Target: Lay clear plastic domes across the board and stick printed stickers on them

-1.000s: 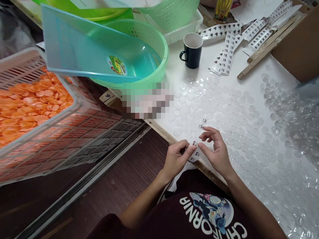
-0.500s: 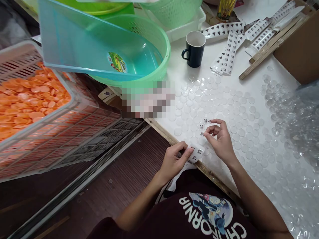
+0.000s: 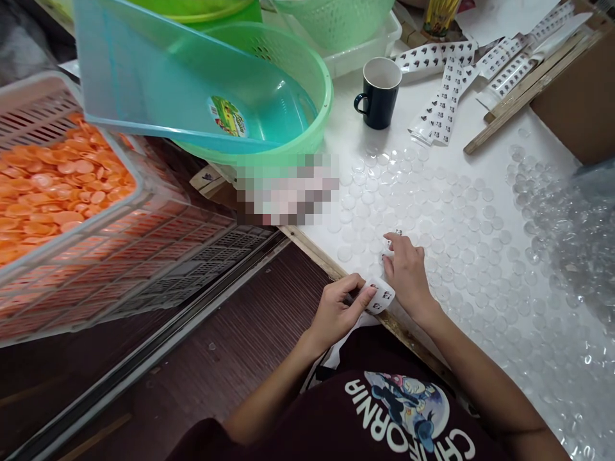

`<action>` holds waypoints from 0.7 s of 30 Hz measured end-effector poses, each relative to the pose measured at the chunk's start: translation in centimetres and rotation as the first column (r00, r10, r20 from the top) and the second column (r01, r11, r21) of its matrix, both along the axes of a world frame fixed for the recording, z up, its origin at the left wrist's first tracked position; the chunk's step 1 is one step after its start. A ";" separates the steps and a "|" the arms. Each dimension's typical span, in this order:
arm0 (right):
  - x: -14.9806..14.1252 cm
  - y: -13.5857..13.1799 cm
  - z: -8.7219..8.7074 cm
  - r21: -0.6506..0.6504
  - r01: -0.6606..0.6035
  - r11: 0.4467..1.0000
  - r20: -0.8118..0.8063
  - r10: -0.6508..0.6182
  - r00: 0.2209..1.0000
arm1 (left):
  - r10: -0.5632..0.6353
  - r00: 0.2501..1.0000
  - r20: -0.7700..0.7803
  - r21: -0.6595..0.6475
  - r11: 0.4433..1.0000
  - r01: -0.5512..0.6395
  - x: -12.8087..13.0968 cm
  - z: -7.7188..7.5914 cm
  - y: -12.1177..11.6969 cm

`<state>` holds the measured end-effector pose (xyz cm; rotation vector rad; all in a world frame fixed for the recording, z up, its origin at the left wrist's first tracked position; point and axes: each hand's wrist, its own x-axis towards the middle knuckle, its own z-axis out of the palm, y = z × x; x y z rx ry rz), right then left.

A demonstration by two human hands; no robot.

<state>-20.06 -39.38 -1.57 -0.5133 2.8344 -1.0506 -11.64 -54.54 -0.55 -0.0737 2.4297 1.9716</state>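
My left hand (image 3: 339,307) is closed at the table's front edge. Its thumb and fingers pinch a white sticker strip (image 3: 385,296) printed with small dark cartoon figures. Past the strip, my right hand (image 3: 407,272) reaches over clear round discs (image 3: 368,198) spread across the white table. Its index finger is stretched out and its thumb is apart from it, low over the discs. Small dark prints show at these fingertips, partly covered by them. One printed sticker (image 3: 398,232) lies just beyond the index finger.
A dark mug (image 3: 381,96) and more sticker strips (image 3: 444,105) lie at the back. Left stand a green basin (image 3: 321,115) holding a blue tray (image 3: 158,83), and a crate (image 3: 139,186) of orange discs (image 3: 52,186). A wooden bar (image 3: 509,112) and heaped clear discs (image 3: 571,237) are right.
My right hand has moved slightly left and down onto the discs, its index finger now stretched and palm turned lower. My left hand keeps the strip in nearly the same place.
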 end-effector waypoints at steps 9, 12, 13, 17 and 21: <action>-0.4 0.4 2.4 -0.194 0.094 0.977 0.032 -0.089 0.996 | 0.011 1.000 -0.005 0.023 1.000 -0.011 0.9 0.2 -0.8; -0.7 -0.2 2.0 -0.222 0.060 0.973 0.180 -0.019 0.983 | 0.018 1.000 -0.015 0.018 1.000 -0.018 1.2 0.2 -1.2; -0.7 -0.5 1.9 -0.220 0.047 0.974 0.208 0.000 0.978 | 0.026 1.000 -0.017 0.011 1.000 -0.026 1.2 0.2 -1.3; -0.9 -1.4 1.5 -0.167 -0.018 0.986 0.245 0.059 0.968 | 0.069 0.997 -0.022 -0.016 0.997 -0.070 1.5 0.1 -1.8; -0.9 -1.9 1.7 -0.085 -0.031 0.996 0.272 0.053 0.961 | 0.083 0.996 -0.024 -0.021 0.996 -0.084 1.7 -0.1 -2.1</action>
